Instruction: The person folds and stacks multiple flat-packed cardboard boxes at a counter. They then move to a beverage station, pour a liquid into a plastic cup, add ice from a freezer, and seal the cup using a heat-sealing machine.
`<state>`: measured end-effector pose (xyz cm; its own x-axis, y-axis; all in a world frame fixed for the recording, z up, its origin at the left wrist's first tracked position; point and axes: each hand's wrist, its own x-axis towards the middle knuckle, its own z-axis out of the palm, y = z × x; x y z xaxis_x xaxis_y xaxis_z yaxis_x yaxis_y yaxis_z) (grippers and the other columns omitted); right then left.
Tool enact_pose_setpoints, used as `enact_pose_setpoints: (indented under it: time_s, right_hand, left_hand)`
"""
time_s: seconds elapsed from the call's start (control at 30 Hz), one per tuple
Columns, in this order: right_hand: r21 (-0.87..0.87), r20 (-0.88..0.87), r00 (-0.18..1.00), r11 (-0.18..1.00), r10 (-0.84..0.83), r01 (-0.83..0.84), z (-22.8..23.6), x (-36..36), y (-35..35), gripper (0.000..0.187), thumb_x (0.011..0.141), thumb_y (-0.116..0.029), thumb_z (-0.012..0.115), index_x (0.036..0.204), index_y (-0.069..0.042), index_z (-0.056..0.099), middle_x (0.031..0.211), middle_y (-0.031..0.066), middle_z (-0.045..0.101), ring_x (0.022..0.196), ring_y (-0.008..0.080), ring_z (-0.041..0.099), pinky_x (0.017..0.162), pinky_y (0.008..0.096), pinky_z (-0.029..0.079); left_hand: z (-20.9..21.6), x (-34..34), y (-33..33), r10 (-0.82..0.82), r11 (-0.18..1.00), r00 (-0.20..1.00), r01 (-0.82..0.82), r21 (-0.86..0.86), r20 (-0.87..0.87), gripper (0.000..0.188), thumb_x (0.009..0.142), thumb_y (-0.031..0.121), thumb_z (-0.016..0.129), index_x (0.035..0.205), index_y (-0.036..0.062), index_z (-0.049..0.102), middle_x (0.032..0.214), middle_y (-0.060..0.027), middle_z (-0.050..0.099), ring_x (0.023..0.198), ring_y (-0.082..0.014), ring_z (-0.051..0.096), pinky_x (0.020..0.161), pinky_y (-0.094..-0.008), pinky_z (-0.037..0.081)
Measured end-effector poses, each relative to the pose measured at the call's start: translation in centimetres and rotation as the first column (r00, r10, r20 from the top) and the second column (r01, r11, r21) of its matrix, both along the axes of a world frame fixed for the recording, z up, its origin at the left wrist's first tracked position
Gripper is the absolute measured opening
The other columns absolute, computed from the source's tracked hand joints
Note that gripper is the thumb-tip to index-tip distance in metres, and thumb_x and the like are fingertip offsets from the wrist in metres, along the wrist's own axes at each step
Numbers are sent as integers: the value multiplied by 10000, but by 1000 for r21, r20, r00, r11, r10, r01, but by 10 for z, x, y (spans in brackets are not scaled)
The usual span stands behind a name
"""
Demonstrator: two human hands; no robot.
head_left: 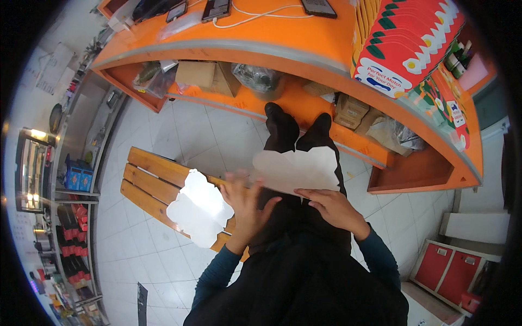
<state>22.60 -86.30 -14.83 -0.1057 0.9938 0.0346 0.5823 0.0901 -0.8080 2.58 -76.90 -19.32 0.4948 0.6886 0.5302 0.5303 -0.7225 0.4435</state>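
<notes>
A white card (299, 169) with a scalloped far edge and a straight near edge rests over my lap. My right hand (333, 207) is at the straight near edge, its fingers along the card and its thumb just below, gripping that edge. My left hand (244, 205) is at the card's left end, fingers spread and partly smeared by motion, with nothing seen in it. Beside it on the left, another white scalloped card (200, 209) lies flat on the slatted wooden bench (155, 174), shining with reflected light.
An orange counter (261, 32) curves across the far side, with phones (216, 10) and a white cable on top. Red printed cartons (405, 46) are stacked at its right. Cardboard boxes (350, 111) fill its lower shelf. Metal shelving (76, 195) stands left, red cabinets (454, 274) right.
</notes>
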Motion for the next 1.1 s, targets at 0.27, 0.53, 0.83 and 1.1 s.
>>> enact_pose_setpoints:
  time_s: [0.27,0.53,0.83,1.1]
  right_hand:
    - [15,-401,897,981,184,-195,23,26,14,333,815,-27,503,1141,35,472,1036,161,572,944,220,559,753,274,433]
    - [287,-254,949,952,185,-109,31,19,24,528,755,-96,639,1213,-2,396,1117,102,523,1029,167,484,840,301,418]
    - [361,-831,360,904,424,-230,32,17,51,503,822,-253,517,1246,-32,364,1249,107,406,1129,203,409,916,349,354]
    - [66,-800,595,976,-74,209,38,6,71,490,786,-105,591,1224,-19,388,1120,97,527,1008,210,524,850,338,433]
  left_hand:
    - [35,15,58,-46,608,603,649,-457,796,605,689,276,714,1127,106,333,1339,-181,234,1184,-232,330,900,-330,361]
    - [60,42,49,104,716,476,574,-398,873,448,680,-75,647,1007,60,373,1115,-235,499,865,-177,584,679,-243,510]
    - [87,43,37,-153,903,648,399,-162,746,169,727,-35,582,890,6,607,948,-109,590,871,-209,576,741,-314,442]
    - [110,21,39,-547,835,721,510,209,425,180,625,-48,628,763,68,630,727,-25,609,759,-174,584,750,-305,355]
